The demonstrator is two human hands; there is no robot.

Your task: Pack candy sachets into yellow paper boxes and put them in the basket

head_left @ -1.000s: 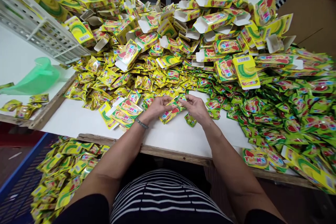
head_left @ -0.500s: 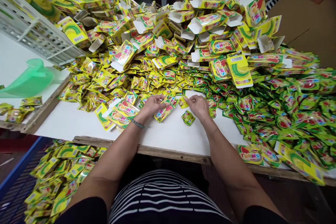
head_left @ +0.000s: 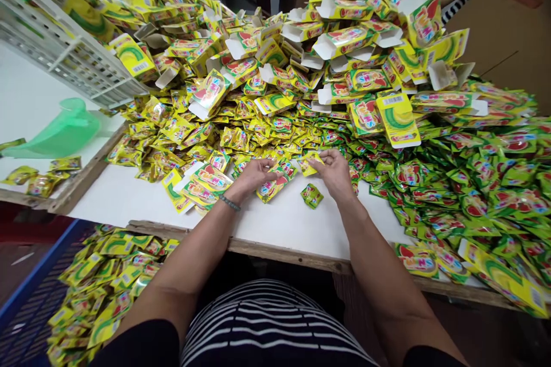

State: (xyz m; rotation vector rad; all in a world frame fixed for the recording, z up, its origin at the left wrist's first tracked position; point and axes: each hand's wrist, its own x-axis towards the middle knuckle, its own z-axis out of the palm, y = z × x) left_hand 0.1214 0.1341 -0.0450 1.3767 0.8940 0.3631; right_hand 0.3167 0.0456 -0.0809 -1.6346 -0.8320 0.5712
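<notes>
We hold a yellow-green cardboard box (head_left: 275,188) in our left hand (head_left: 253,175), mid-frame, our right hand (head_left: 334,175) pinches a small shiny yellow packet (head_left: 308,164) beside it, a shiny green packet (head_left: 311,196) below on the white worktop (head_left: 279,231).

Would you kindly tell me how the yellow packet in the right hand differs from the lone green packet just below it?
The yellow packet has a mainly yellow wrapper, while the green packet has a mainly green one. The yellow packet is held in the right hand; the green packet lies untouched on the white tabletop. Both are small.
</notes>
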